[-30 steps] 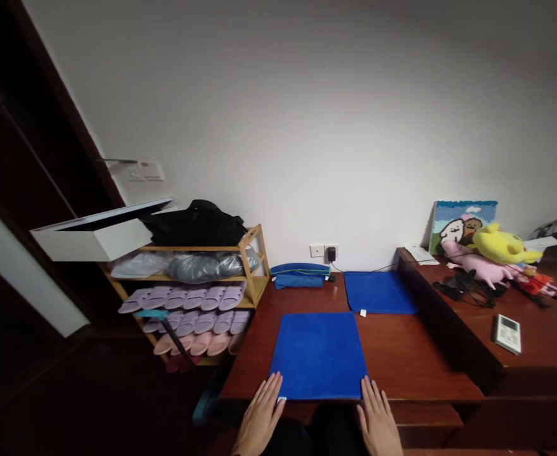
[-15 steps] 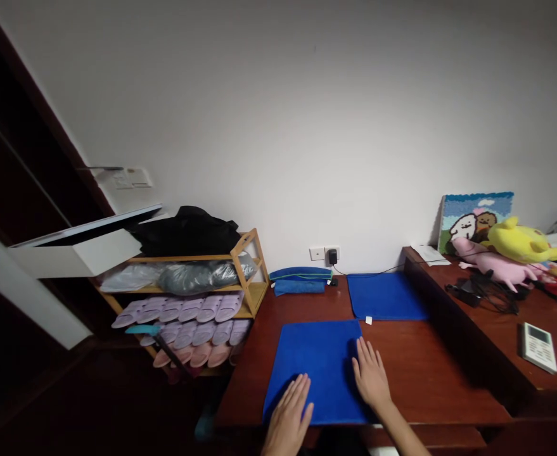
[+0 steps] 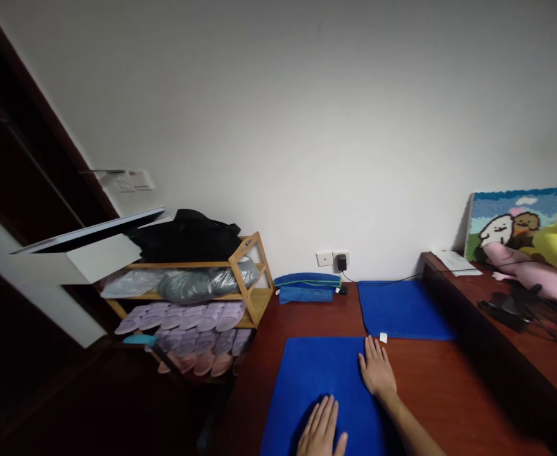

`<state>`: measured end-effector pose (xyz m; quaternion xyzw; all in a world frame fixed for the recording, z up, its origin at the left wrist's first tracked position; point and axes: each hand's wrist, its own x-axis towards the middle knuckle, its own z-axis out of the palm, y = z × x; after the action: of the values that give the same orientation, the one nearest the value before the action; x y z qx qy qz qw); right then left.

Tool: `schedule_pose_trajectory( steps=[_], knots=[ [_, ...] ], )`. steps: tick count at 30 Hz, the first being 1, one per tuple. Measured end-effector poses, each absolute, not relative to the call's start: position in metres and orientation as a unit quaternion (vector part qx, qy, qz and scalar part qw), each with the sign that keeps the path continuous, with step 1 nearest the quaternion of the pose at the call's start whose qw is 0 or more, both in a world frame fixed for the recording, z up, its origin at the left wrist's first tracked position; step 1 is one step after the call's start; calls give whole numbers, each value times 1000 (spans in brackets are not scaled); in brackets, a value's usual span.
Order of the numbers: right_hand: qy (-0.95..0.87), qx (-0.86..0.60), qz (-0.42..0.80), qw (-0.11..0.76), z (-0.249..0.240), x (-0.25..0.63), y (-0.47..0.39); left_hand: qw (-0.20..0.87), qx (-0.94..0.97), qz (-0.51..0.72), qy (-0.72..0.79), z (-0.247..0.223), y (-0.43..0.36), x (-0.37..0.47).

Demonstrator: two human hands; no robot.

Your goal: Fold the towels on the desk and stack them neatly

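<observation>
Two flat hands (image 3: 349,399) on smooth blue cloth (image 3: 326,367).

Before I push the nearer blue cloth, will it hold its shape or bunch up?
The nearer blue cloth looks thin and flat on the table, so it is likely light and floppy. A push could ruck it up, particularly if the right hand, at its far corner, pins that side.

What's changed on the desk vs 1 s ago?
Right hand moved from the front blue cloth's near right corner to its far right one. Left hand moved inward from the near left corner. Both flat, nothing grasped. Cloth still spread out; rear blue cloth unchanged.
</observation>
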<state>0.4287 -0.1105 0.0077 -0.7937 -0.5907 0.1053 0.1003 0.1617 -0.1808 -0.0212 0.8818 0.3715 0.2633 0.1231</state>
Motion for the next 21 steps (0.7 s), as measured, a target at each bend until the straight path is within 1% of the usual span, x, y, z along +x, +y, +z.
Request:
schedule_pose_trajectory(
  steps=[2, 4, 7, 9, 11, 14, 17, 21],
  knots=[
    [-594, -792, 101, 96, 9, 429, -110, 255, 825, 294, 409, 8, -167, 190],
    [-596, -791, 99, 93, 9, 429, -110, 405, 726, 350, 431, 31, -143, 228],
    [-603, -788, 93, 86, 7, 429, -109, 648, 458, 447, 412, 43, -101, 285],
    [-608, -785, 86, 79, 4, 429, -109, 720, 319, 474, 393, 41, -76, 314],
    [-612, -784, 76, 75, 0, 429, -108, 739, 269, 478, 391, 35, -58, 330],
    [-615, -782, 68, 77, -2, 430, -107, 751, 245, 471, 394, 27, -41, 324],
    [-610, -785, 68, 83, -2, 430, -106, 749, 235, 478, 394, 24, -27, 287],
    [-602, -788, 79, 103, -1, 430, -107, 710, 254, 509, 415, 26, -4, 216]
  ],
)
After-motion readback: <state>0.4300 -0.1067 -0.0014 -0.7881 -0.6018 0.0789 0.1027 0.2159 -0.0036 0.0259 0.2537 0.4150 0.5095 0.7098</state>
